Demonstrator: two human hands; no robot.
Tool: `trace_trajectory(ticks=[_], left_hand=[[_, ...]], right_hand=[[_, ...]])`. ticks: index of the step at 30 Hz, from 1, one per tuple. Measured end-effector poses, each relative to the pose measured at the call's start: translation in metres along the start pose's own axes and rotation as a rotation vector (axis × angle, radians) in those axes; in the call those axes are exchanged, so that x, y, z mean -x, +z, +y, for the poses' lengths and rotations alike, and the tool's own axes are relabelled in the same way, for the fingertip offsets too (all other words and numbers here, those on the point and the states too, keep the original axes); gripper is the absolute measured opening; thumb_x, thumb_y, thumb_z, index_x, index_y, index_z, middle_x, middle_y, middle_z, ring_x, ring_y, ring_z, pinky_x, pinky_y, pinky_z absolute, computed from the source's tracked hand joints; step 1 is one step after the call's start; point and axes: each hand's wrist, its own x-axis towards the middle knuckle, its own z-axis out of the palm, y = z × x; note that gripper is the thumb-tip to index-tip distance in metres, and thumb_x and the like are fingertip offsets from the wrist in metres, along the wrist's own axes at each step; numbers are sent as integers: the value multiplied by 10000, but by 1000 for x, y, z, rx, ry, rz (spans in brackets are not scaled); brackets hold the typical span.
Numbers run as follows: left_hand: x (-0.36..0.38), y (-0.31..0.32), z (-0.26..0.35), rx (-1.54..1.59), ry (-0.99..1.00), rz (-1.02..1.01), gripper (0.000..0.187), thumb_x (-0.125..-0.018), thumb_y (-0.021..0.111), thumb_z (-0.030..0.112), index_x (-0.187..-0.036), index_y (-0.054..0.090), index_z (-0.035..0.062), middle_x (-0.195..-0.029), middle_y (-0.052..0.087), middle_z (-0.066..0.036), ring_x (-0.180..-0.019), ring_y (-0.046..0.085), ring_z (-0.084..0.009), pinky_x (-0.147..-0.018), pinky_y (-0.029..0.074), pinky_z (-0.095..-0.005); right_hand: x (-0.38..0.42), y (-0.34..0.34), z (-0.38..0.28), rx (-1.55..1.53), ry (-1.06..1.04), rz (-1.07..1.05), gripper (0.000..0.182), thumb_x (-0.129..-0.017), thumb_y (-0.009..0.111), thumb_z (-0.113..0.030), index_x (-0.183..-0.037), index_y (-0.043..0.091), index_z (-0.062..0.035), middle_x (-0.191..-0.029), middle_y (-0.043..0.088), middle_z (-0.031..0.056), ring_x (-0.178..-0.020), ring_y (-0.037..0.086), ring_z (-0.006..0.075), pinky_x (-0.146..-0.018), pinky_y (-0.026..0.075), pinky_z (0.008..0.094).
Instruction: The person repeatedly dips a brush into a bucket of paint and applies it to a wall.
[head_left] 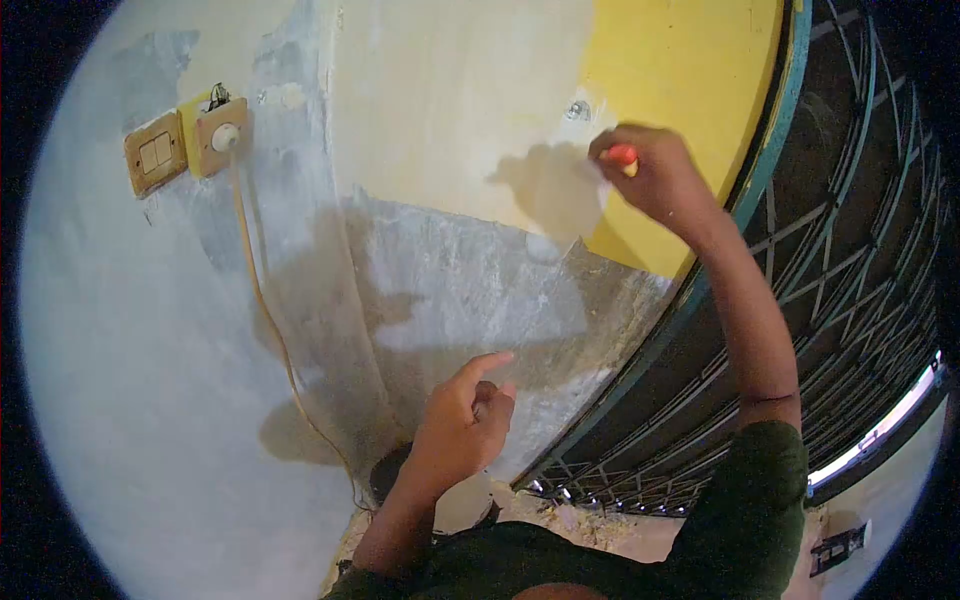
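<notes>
Up on the far right of the wall, I see the small metal screw head (577, 109) set in the pale plaster just left of the yellow painted band (690, 90). It lies just up and left of the orange-handled tool (623, 155), whose short visible handle points roughly leftward toward the wall; its tip is hidden, so I cannot tell whether it touches anything. My right hand (655, 180) is clenched around that handle, arm raised and stretched far from me, and it is much the nearer hand to the screw. My left hand (462, 420) hangs low and near, loosely curled with the forefinger out, holding nothing I can make out. Far left sit a tan switch plate (155, 152) and a round white knob (224, 137).
</notes>
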Motion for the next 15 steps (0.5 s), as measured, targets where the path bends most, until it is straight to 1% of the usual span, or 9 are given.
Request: trace_trajectory(ticks=[1, 3, 4, 6, 7, 9, 11, 13, 15], left_hand=[[-2, 0, -1, -22, 13, 2, 374, -936, 546, 105, -1305, 537, 43, -691, 573, -24, -644, 533, -104, -611, 454, -284], [-4, -1, 3, -21, 33, 0, 376, -935, 548, 102, -1306, 534, 42, -693, 574, -24, -643, 534, -103, -613, 454, -280], [-4, -2, 5, -28, 55, -3, 378, -934, 550, 98, -1307, 531, 40, -694, 574, -25, -643, 535, -102, -615, 454, -277], [-11, 1, 0, 20, 79, -20, 378, -931, 552, 92, -1305, 531, 40, -695, 572, -24, -643, 530, -98, -613, 448, -271], [-13, 3, -2, 63, 102, -32, 379, -929, 554, 87, -1304, 530, 39, -696, 571, -24, -643, 526, -94, -611, 443, -264], [-16, 4, 0, 68, 108, -50, 375, -929, 552, 81, -1301, 531, 39, -694, 568, -23, -645, 521, -90, -608, 438, -260], [-18, 5, 0, 70, 111, -69, 371, -929, 550, 76, -1298, 531, 38, -692, 566, -23, -648, 517, -86, -605, 434, -255], [-18, 6, -1, 101, 125, -75, 367, -929, 548, 64, -1295, 531, 36, -692, 561, -16, -639, 505, -80, -598, 425, -251], [-19, 10, -8, 122, 142, -64, 343, -916, 577, 83, -1253, 545, 23, -646, 556, -35, -591, 478, -80, -560, 407, -260]], right_hand=[[-8, -10, -2, 175, -60, 63, 95, -809, 622, -99, -901, 647, -91, -809, 621, 143, -770, 621, 367, -689, 506, 430], [-16, -35, -15, 383, -189, 171, 135, -777, 609, -65, -899, 650, -101, -805, 599, 138, -772, 614, 349, -689, 499, 440], [-17, -40, -18, 385, -185, 164, 135, -777, 609, -65, -899, 650, -101, -805, 599, 138, -772, 614, 349, -689, 499, 440], [-16, -46, -22, 541, -296, 191, 179, -726, 693, -81, -903, 679, -59, -856, 629, 136, -825, 633, 340, -721, 511, 403], [-12, -39, -18, 544, -295, 188, 179, -726, 693, -81, -903, 679, -59, -856, 629, 136, -825, 633, 340, -721, 511, 403], [4, -2, -4, 559, -169, -107, 188, -718, 658, -96, -900, 666, -53, -870, 618, 142, -872, 618, 327, -749, 510, 407], [33, 40, -8, 665, -281, -132, 193, -724, 625, -139, -890, 636, -42, -868, 602, 163, -892, 607, 316, -774, 503, 408], [60, 75, -21, 827, -326, -200, 211, -738, 611, -182, -891, 614, -36, -874, 592, 184, -912, 603, 311, -785, 500, 410], [84, 99, -34, 738, -382, -228, 191, -749, 598, -194, -853, 602, -35, -840, 586, 162, -885, 603, 305, -762, 498, 412]])
